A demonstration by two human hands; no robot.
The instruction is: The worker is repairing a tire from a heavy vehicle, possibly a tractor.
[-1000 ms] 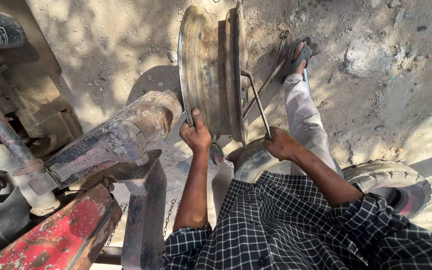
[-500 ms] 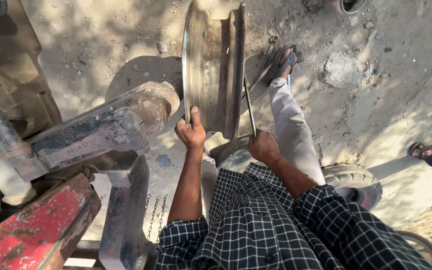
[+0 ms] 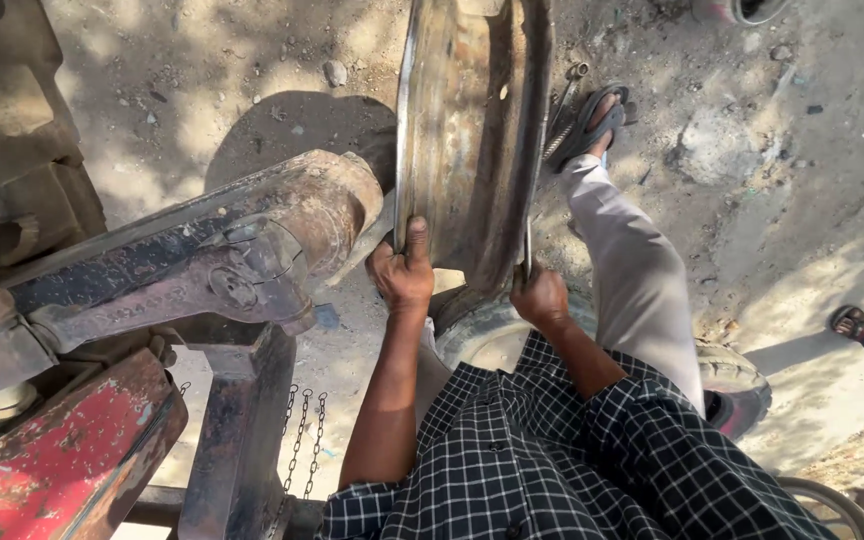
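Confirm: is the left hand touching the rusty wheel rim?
Touching. The head view shows the left hand gripping the near edge of the rusty wheel rim, thumb pressed flat up its face, with no gap showing.

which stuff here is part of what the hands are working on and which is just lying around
In hand: rusty wheel rim, gripped by left hand and right hand; tyre beneath it.
Lying about: chain, stone, red metal panel.

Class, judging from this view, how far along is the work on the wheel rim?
Done: the rusty wheel rim stands upright on the ground, bare of its tyre, beside the axle hub. In hand: left hand and right hand grip its edges. Left: the rim is not on the hub.
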